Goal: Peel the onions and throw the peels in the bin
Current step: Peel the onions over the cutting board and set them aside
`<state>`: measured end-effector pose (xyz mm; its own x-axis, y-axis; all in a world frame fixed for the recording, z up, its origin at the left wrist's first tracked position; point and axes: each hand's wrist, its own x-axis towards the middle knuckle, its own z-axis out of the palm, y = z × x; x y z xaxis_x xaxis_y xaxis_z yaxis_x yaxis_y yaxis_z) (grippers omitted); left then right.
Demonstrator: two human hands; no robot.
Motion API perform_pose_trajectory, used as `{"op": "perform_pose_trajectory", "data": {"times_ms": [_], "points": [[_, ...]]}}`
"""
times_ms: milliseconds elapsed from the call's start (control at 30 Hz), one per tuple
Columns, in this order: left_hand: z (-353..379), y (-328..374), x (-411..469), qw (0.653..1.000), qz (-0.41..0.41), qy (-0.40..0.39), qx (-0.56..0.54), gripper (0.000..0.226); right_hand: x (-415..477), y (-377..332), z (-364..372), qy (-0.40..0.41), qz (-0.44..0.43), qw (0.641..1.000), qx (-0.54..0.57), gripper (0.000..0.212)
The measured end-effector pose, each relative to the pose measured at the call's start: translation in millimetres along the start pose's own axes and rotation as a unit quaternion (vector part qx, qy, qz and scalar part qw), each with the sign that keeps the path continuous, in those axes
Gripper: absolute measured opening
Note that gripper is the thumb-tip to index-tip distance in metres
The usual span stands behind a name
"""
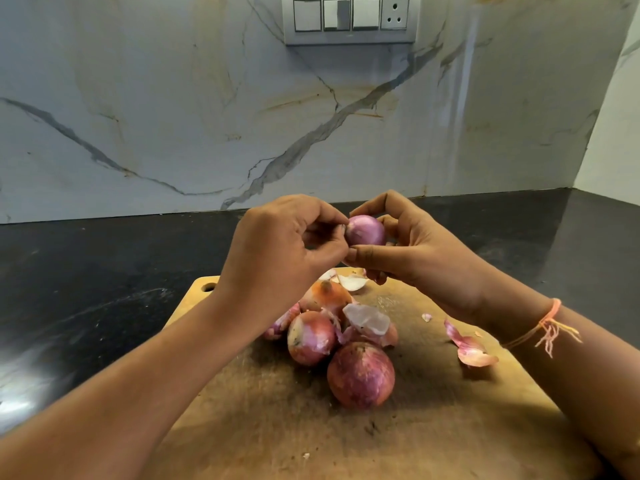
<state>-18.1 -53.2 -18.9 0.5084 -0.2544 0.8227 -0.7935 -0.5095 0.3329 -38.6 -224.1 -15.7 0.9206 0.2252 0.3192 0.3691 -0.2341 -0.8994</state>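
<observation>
Gripping smooth purple onion (365,231) in right hand (419,252) | left hand (277,244) pinching its end

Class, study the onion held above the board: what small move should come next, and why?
Probably the left hand should tug away the bit it pinches at the end of the onion, while the right hand grips it steady; its surface looks smooth and mostly bare, with peels already on the board.

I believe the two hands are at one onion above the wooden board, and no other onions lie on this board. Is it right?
Not fully. In the head view the left hand and right hand are at one onion above the wooden board, but several other onions lie on this board.
</observation>
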Motion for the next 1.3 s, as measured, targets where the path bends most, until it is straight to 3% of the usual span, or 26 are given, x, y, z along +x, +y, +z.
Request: {"op": "perform_pose_trajectory", "data": {"times_ms": [433,633,1100,1300], "points": [[1.1,6.0,1.2,0.995,-0.055,0.027,-0.073,0.013,-1.0,-0.8,-3.6,-0.031,-0.013,0.999,0.016,0.035],[2.0,7.1,2.4,0.991,-0.09,0.022,-0.093,0.028,1.8,2.3,-7.0,-0.053,0.009,0.996,0.075,0.039],[6.3,15.8,4.0,0.976,-0.139,0.024,-0.168,0.018,4.7,6.4,-5.5,-0.053,0.04,0.982,0.178,0.037],[7.0,18.1,6.7,0.968,-0.152,0.024,-0.197,0.008,5.0,4.6,-3.6,-0.04,0.035,0.982,0.182,0.025]]}}
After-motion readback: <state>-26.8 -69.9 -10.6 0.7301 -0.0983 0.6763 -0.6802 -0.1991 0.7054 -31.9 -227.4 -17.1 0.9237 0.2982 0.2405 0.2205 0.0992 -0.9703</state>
